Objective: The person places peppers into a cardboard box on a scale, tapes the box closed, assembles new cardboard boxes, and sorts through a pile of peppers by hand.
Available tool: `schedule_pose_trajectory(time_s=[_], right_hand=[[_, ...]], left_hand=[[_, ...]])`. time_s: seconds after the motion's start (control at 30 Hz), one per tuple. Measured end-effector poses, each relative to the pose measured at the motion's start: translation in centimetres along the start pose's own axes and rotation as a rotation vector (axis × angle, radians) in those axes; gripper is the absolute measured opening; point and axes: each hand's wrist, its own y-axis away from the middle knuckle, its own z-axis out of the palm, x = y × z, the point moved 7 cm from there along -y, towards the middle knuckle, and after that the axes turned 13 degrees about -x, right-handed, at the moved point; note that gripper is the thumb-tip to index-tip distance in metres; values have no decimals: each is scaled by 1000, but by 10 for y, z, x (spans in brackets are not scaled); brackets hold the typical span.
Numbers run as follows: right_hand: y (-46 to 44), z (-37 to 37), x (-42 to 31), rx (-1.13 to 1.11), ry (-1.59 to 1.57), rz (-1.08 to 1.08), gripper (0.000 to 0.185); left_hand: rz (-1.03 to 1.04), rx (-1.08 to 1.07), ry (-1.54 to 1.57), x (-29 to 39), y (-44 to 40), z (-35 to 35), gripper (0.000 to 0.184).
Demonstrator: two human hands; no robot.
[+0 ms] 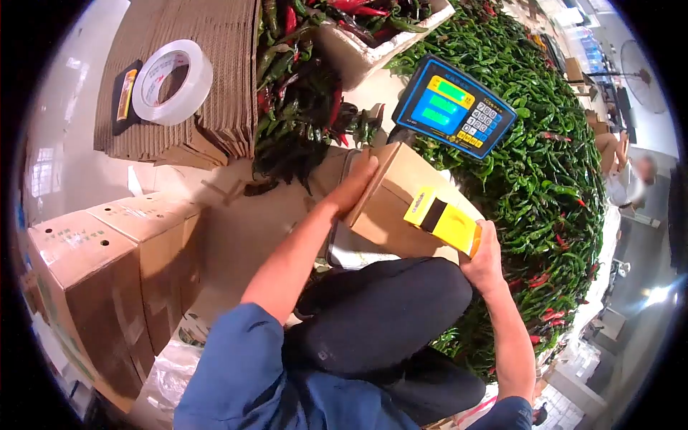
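Observation:
A brown cardboard box (387,197) stands tilted in front of my knees, on or against a scale platform (351,251). My left hand (356,185) grips the box's left side, fingers along its upper edge. My right hand (484,259) is closed around the end of what looks like a yellow tape dispenser (462,228) with a black band. The dispenser lies against the box's near right face. Whether tape runs from it, I cannot tell. Behind the box is a blue scale display (456,106) with lit green screens and a keypad.
A large heap of green peppers (552,179) fills the right. A foam box (358,61) holds red and green peppers. At upper left, flat cardboard (222,79) carries a tape roll (147,89). Closed cartons (93,265) stand left. Another person (631,179) sits far right.

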Motion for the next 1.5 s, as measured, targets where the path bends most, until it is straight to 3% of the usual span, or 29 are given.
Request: schedule_pose_trajectory(time_s=[0.1, 0.2, 0.3, 0.4, 0.43, 0.5, 0.6, 0.7, 0.8, 1.1, 1.27, 1.3, 1.4, 1.5], right_hand=[[0, 1, -2, -1, -15, -4, 57], [2, 2, 0, 4, -32, 6, 57], [2, 3, 0, 30, -27, -12, 57], [2, 4, -1, 51, -13, -40, 56], [3, 2, -3, 58, -12, -57, 56], [0, -1, -5, 58, -17, -67, 55], [2, -2, -1, 20, -50, -25, 55], [4, -2, -2, 9, -57, 4, 52], [3, -5, -3, -1, -54, -25, 53], [34, -14, 45, -273, -1, 203, 57], [55, -12, 67, -121, -58, 74, 52], [53, -14, 64, -101, -59, 77, 53], [56, -18, 60, -174, -39, 104, 55], [72, -25, 79, -190, 18, 129, 53]], left_hand=[[18, -124, 95, -6, 0, -9, 73], [2, -105, 31, -5, 1, -10, 76], [-198, -2, -14, 32, 28, 34, 71], [172, 83, -515, 53, 49, 63, 76], [158, 14, -710, 63, 61, 79, 84], [173, -155, -633, 89, 82, 121, 91], [184, -128, -1015, 131, 81, 136, 118], [160, -173, -1676, 133, 52, 116, 127], [201, -326, -1828, 119, 30, 98, 125], [118, -272, -1995, 117, 23, 96, 105], [68, -341, -2246, 95, 8, 130, 106], [141, -365, -2087, 82, -3, 136, 98], [239, -385, -2518, 46, -32, 172, 86], [159, -504, -2139, 52, -32, 185, 88]])
